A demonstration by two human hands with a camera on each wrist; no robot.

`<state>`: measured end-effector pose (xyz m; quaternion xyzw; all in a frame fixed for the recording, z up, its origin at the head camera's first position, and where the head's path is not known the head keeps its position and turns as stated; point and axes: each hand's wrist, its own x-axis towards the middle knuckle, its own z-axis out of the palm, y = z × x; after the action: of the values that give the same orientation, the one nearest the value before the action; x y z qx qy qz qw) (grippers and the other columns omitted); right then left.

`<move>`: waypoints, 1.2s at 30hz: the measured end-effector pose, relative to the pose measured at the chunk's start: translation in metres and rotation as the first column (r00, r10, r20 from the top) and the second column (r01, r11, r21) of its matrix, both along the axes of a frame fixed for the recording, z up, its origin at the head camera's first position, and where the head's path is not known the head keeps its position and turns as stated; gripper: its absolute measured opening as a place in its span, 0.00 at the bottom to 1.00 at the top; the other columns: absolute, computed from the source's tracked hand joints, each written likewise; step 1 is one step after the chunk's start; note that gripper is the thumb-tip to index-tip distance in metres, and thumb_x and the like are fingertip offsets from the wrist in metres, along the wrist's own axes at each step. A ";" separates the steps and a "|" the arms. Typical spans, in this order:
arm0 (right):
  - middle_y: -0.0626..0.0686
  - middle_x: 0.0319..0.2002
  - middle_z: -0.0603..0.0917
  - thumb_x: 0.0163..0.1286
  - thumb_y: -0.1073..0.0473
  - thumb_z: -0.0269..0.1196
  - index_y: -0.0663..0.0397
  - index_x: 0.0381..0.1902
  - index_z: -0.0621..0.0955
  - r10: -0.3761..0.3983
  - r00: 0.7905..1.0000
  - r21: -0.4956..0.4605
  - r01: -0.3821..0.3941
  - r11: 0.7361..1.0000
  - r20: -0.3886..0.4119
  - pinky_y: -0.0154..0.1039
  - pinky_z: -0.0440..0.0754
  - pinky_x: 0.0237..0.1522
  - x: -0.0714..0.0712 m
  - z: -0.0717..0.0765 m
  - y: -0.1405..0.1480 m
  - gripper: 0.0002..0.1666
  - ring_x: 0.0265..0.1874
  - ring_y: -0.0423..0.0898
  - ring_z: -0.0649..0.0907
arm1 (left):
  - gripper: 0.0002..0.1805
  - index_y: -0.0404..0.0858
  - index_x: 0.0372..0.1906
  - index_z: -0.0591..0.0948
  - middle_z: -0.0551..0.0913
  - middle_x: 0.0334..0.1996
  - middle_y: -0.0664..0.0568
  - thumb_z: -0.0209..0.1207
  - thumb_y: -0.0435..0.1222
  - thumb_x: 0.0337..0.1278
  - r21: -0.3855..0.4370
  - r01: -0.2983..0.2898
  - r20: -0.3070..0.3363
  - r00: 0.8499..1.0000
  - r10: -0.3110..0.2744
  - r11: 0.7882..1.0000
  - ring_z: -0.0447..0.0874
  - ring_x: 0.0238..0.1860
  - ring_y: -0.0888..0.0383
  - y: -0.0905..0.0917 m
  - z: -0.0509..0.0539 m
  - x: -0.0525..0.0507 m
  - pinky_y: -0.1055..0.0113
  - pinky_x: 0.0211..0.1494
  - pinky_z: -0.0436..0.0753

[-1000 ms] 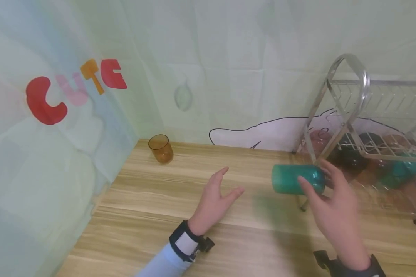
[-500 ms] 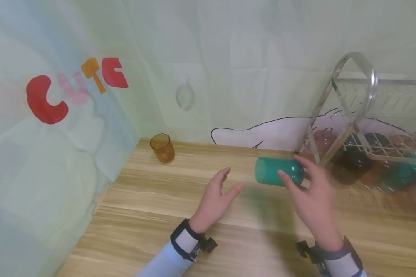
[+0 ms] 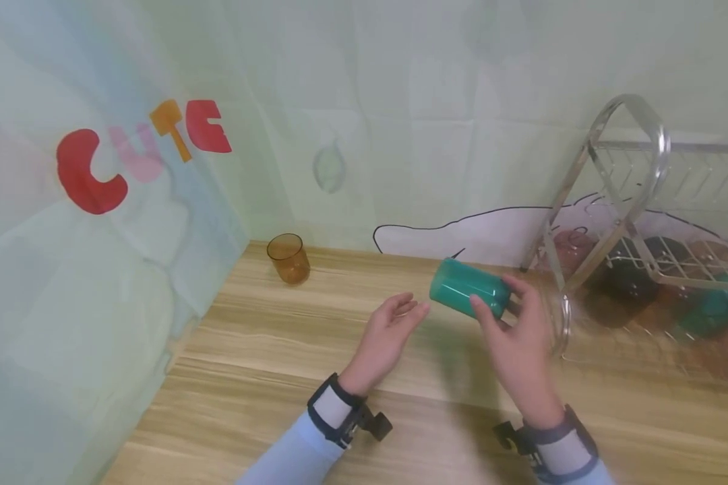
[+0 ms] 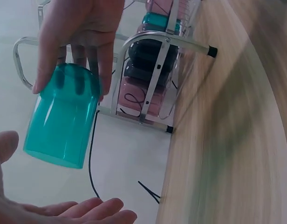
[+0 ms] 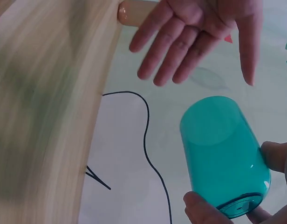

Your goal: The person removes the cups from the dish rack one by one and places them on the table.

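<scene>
A teal see-through cup (image 3: 468, 288) is tilted on its side above the table, its mouth toward the left. My right hand (image 3: 518, 343) grips it near the base, thumb on one side and fingers on the other, as the right wrist view shows with the cup (image 5: 222, 154). Just left of the cup's mouth is my left hand (image 3: 383, 337), fingers extended and thumb apart, holding nothing. In the left wrist view a gap separates the left fingers (image 4: 101, 210) from the cup (image 4: 64, 121).
An amber cup (image 3: 289, 261) stands upright at the table's far left corner. On the right is a metal two-tier rack (image 3: 633, 202), with several coloured cups (image 3: 627, 283) on its lower level. A printed cloth backdrop (image 3: 425, 162) rises behind the wooden table (image 3: 243, 377).
My right hand has carried the teal cup leftward, away from the rack, and its mouth now tips higher. My left hand has shifted slightly right. The gap between the hands has narrowed.
</scene>
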<state>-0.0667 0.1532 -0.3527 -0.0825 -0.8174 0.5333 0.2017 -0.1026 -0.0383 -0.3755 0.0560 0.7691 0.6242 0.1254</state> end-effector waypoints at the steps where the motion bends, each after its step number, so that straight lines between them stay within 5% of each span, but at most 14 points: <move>1: 0.54 0.62 0.67 0.60 0.45 0.64 0.52 0.64 0.63 0.002 1.000 -0.006 -0.002 1.000 -0.001 0.47 0.83 0.46 0.000 -0.001 -0.001 0.39 0.58 0.58 0.74 | 0.41 0.48 0.66 0.65 0.73 0.61 0.53 0.52 0.66 0.51 0.011 0.005 0.016 1.000 -0.005 1.000 0.73 0.61 0.57 0.001 0.001 -0.001 0.55 0.61 0.75; 7: 0.57 0.61 0.65 0.60 0.46 0.64 0.55 0.63 0.61 0.024 1.000 -0.034 -0.024 0.999 -0.002 0.43 0.83 0.45 -0.002 -0.009 -0.008 0.40 0.59 0.61 0.73 | 0.42 0.44 0.66 0.66 0.74 0.60 0.52 0.53 0.65 0.51 0.110 0.047 0.108 0.992 -0.059 0.993 0.75 0.59 0.58 0.008 0.011 -0.008 0.57 0.61 0.76; 15: 0.58 0.62 0.63 0.61 0.50 0.65 0.56 0.61 0.59 0.078 0.996 -0.079 -0.082 0.994 -0.042 0.39 0.83 0.45 -0.001 -0.014 -0.015 0.38 0.60 0.60 0.73 | 0.36 0.38 0.64 0.68 0.75 0.59 0.51 0.53 0.58 0.59 0.233 0.090 0.135 0.983 -0.124 0.968 0.76 0.59 0.55 0.012 0.036 -0.004 0.55 0.63 0.74; 29: 0.58 0.62 0.61 0.61 0.53 0.65 0.56 0.61 0.58 0.109 0.991 -0.116 -0.118 0.986 -0.077 0.36 0.83 0.44 0.001 -0.024 -0.021 0.38 0.60 0.63 0.72 | 0.31 0.35 0.59 0.71 0.77 0.55 0.48 0.55 0.53 0.60 0.305 0.075 0.070 0.992 -0.101 0.949 0.76 0.59 0.55 0.014 0.041 -0.005 0.57 0.61 0.75; 36: 0.61 0.63 0.61 0.62 0.49 0.64 0.59 0.61 0.58 0.148 0.988 -0.101 -0.151 0.983 -0.036 0.36 0.83 0.44 -0.001 -0.027 -0.019 0.39 0.58 0.63 0.74 | 0.35 0.33 0.63 0.65 0.74 0.59 0.45 0.59 0.50 0.58 0.331 0.034 0.090 0.994 -0.068 0.943 0.76 0.59 0.54 0.014 0.045 -0.006 0.57 0.60 0.76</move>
<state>-0.0676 0.1343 -0.3801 -0.0236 -0.7897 0.5896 0.1681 -0.1081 -0.0239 -0.3305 0.0648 0.6454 0.7421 0.1687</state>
